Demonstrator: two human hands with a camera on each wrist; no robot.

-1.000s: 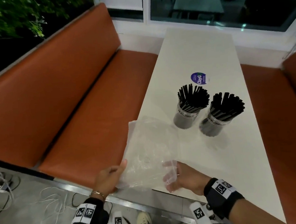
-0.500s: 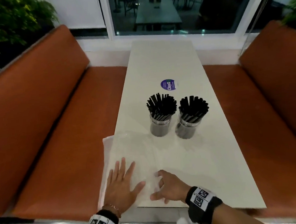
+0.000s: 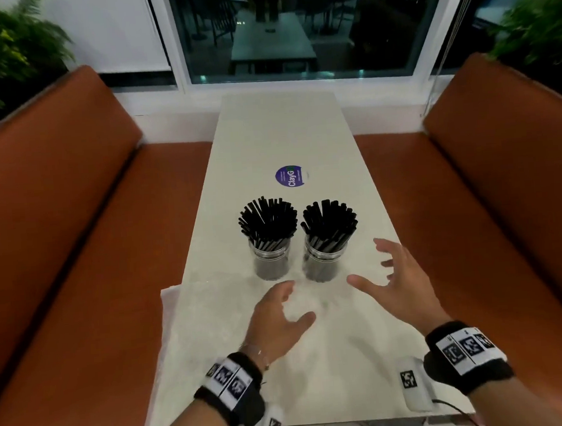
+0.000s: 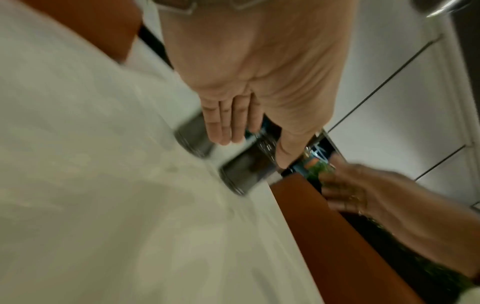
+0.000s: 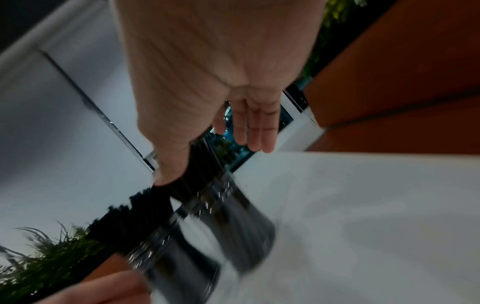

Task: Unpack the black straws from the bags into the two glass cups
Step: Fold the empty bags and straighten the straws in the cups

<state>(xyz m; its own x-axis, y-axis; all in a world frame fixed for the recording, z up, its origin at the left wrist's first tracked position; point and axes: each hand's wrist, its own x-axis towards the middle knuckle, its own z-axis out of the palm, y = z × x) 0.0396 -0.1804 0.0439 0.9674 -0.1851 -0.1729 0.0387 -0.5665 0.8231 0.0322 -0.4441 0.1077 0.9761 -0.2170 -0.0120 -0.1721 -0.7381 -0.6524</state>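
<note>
Two glass cups stand side by side mid-table, each packed with black straws: the left cup (image 3: pixel 271 259) and the right cup (image 3: pixel 323 261). A clear empty plastic bag (image 3: pixel 194 322) lies flat on the near left part of the white table (image 3: pixel 301 138), overhanging its left edge. My left hand (image 3: pixel 280 319) hovers open just in front of the left cup, holding nothing. My right hand (image 3: pixel 394 281) is open with spread fingers, beside and in front of the right cup. Both wrist views are blurred; the cups (image 4: pixel 233 176) (image 5: pixel 228 236) show ahead of straight fingers (image 4: pixel 223 123) (image 5: pixel 257 127).
Orange bench seats (image 3: pixel 79 293) (image 3: pixel 475 249) flank the narrow table on both sides. A round purple sticker (image 3: pixel 289 176) lies beyond the cups. A window (image 3: pixel 293 29) is at the far end, with plants (image 3: pixel 2 49) in both corners.
Both hands have let go of the plastic bag, which now lies flat on the table, and have lifted forward towards the cups with fingers spread. The head view has swung to centre on the table.
</note>
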